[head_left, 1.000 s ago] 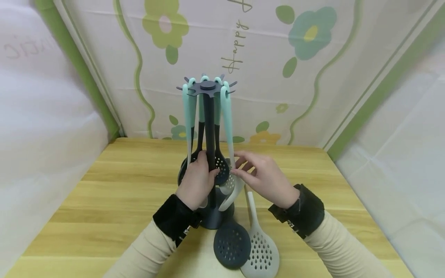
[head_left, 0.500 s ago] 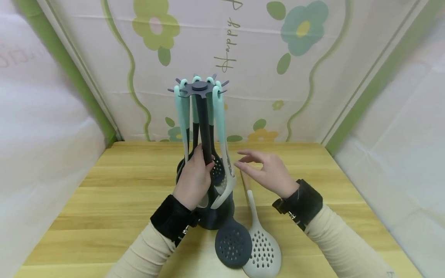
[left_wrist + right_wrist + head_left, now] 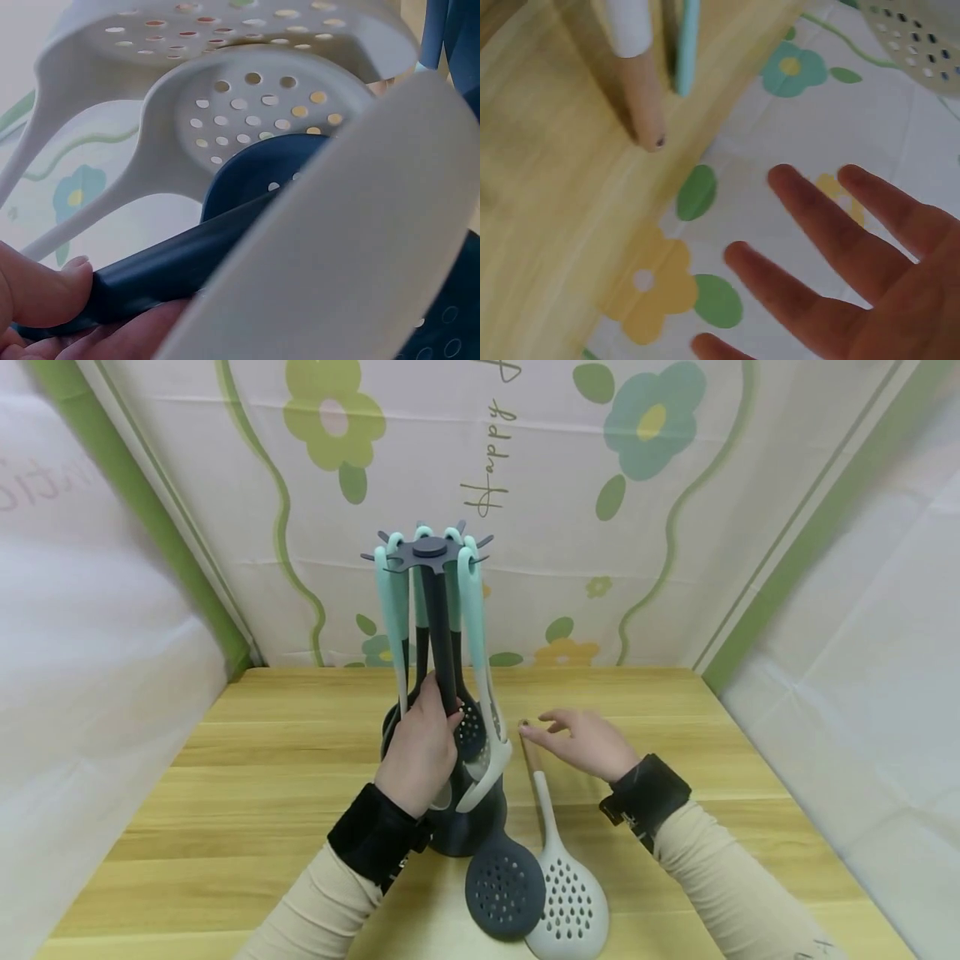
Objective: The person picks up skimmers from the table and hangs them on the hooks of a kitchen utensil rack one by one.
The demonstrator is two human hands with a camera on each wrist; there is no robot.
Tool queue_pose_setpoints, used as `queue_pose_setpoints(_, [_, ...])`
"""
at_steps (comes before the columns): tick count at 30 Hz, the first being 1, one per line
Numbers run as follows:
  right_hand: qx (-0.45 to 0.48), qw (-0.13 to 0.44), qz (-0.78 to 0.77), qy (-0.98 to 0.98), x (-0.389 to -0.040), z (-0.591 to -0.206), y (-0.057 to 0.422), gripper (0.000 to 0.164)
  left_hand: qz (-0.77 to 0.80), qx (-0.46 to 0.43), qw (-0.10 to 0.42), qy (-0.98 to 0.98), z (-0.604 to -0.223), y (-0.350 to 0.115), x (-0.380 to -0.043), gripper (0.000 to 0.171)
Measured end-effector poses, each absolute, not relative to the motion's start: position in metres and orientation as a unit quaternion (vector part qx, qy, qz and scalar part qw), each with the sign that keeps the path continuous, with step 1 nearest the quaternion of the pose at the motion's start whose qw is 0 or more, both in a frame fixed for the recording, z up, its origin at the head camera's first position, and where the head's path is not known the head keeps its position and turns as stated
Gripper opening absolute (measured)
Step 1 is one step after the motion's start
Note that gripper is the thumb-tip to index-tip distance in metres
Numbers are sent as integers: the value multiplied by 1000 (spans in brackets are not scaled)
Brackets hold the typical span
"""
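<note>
My left hand [image 3: 420, 747] grips the dark pole [image 3: 441, 635] of a utensil stand; the left wrist view shows the thumb and fingers around the pole [image 3: 176, 259]. Teal-handled utensils hang from its top hooks, among them a pale, curved-headed one [image 3: 491, 768] on the right side. To the right of the stand lies a light grey skimmer [image 3: 573, 902] with a wooden handle [image 3: 641, 97]. My right hand [image 3: 588, 743] hovers near that handle's far end. Its fingers [image 3: 802, 292] are spread and hold nothing in the right wrist view.
A dark perforated skimmer [image 3: 506, 889] lies before the stand's base [image 3: 461, 831], overlapping the grey skimmer's head. A teal handle [image 3: 686, 52] is beside the wooden one. Behind the wooden table [image 3: 285, 793] hangs a flower-printed cloth [image 3: 420, 468], with white cloth walls at both sides.
My right hand has left the pale hanging utensil and moved down and right, toward the wooden handle's end. My left hand keeps its grip on the pole.
</note>
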State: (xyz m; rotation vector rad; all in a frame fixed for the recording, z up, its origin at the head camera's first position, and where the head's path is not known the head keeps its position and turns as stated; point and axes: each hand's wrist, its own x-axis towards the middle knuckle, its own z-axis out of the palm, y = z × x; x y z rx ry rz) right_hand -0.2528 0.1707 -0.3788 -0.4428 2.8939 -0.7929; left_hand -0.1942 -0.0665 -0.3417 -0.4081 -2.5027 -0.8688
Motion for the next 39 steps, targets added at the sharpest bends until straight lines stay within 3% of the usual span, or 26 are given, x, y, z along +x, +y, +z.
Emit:
queue_pose_setpoints(7, [-127, 119, -231, 957, -257, -402, 175, 85, -299, -159, 250, -907, -344, -67, -194, 39])
queue_pose_setpoints(29, [-94, 150, -192, 965, -256, -439, 168, 78, -294, -154, 261, -907, -344, -66, -194, 37])
queue_pose_setpoints(39, [-82, 154, -217, 961, -255, -449, 164, 62, -296, -153, 262, -906, -344, -66, -194, 35])
